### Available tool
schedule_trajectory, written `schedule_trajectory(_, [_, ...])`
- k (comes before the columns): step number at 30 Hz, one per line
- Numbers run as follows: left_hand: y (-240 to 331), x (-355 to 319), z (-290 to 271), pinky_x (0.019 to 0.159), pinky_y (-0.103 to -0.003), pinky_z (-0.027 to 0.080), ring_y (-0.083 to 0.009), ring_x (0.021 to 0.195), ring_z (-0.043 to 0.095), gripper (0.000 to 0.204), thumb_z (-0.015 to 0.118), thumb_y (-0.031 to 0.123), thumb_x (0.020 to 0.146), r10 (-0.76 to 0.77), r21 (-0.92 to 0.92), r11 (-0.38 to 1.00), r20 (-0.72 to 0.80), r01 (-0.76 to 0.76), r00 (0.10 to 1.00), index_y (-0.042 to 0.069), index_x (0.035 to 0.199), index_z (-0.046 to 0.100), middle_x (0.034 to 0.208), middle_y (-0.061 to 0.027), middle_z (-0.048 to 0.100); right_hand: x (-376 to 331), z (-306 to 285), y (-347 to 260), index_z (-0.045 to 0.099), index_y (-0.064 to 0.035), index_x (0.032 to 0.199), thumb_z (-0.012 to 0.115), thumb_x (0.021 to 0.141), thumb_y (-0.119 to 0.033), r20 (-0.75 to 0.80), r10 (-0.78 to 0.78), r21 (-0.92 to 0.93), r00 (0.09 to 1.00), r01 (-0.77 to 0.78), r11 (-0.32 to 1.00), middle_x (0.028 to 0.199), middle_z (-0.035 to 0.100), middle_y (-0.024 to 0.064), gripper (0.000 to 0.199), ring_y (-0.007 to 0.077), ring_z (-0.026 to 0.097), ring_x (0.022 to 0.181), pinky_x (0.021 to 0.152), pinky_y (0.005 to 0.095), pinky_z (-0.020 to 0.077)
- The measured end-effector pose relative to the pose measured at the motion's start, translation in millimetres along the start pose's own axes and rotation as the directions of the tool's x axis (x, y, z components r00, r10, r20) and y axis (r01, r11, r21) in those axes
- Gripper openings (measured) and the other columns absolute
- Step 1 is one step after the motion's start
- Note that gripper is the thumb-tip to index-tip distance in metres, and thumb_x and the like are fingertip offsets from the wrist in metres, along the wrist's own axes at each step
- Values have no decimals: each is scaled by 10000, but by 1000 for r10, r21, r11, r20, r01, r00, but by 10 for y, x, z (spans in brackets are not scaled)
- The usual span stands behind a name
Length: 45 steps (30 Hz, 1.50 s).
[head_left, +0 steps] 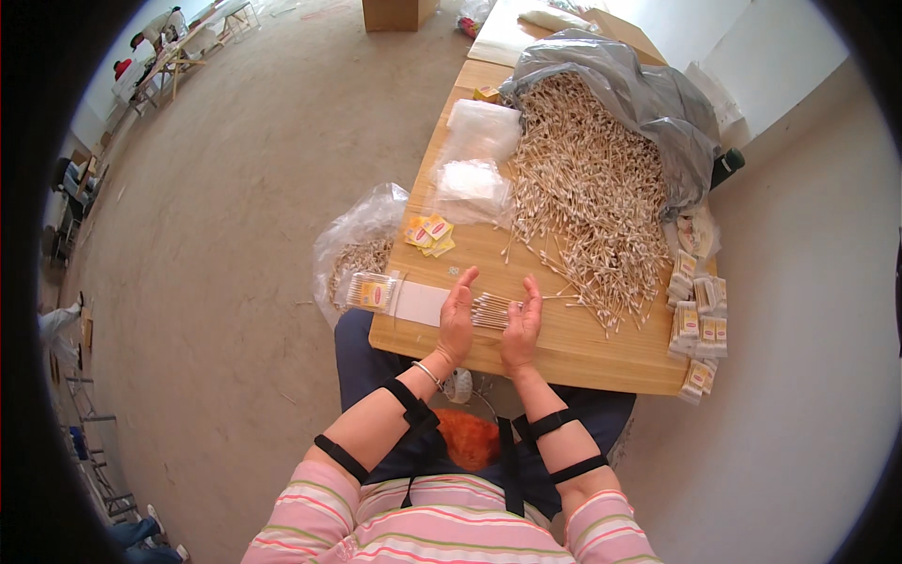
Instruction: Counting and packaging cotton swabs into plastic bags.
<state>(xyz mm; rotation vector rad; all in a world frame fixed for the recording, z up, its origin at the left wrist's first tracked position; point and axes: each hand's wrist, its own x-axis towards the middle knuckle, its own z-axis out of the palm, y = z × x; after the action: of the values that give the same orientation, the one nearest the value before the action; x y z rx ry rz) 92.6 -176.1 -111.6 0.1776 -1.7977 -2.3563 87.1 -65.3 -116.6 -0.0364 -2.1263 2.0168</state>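
A small bundle of cotton swabs (pixel 491 311) lies crosswise between my two hands, its sticks roughly parallel. My left hand (pixel 457 321) presses against the left ends with its palm, fingers straight and pointing away from me. Against the right ends rests my right hand (pixel 522 326), its fingers also extended and the thumb over the swabs. Left of my left hand is a whitish flat strip (pixel 421 303) on the table. At the strip's far left end sits a clear pack of swabs (pixel 371 291) with a yellow label.
A large heap of loose swabs (pixel 592 197) spills from a grey plastic bag (pixel 625 75) on the wooden table (pixel 564 362). Yellow cards (pixel 430 235) and clear bags (pixel 470 180) lie left. Filled packs (pixel 691 324) line the right edge. Another swab bag (pixel 362 254) hangs beside the table.
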Motion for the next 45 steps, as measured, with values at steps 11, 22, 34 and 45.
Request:
schedule_trajectory(11, [8,35,-25,1095,-299,250,-186,1303,375,576,317,423,1016,-13,38,999,99,9,995,-29,1362,404,1387,-122,442,28,75,-42,384,57,1319,395,911,-106,45,-36,-38,998,37,999,1447,348,187,440,302,261,1387,1132,378,187])
schedule_trajectory(22, [-11,114,-74,1132,-303,200,-187,1347,319,613,312,444,1008,-36,-84,996,35,39,999,-44,1376,360,1413,-122,401,32,52,-31,383,53,1343,395,916,-97,148,-78,-137,986,99,986,1458,330,205,452,320,221,1408,1139,382,175])
schedule_trajectory(34, [-91,178,-107,1034,-259,306,-140,1182,442,596,319,460,1009,-40,-110,993,46,45,998,-25,1326,459,1310,-89,509,102,-158,-66,342,36,1386,390,912,-88,251,-102,-272,963,171,947,1479,298,205,492,322,207,1413,1144,393,173])
schedule_trajectory(45, [-345,137,-98,1082,-323,305,-223,1301,415,443,310,288,1020,174,185,964,112,-192,978,36,1356,450,1395,-127,463,14,-106,173,273,58,1419,334,959,-264,349,-104,-443,931,262,857,1505,215,243,564,391,139,1414,1152,460,116])
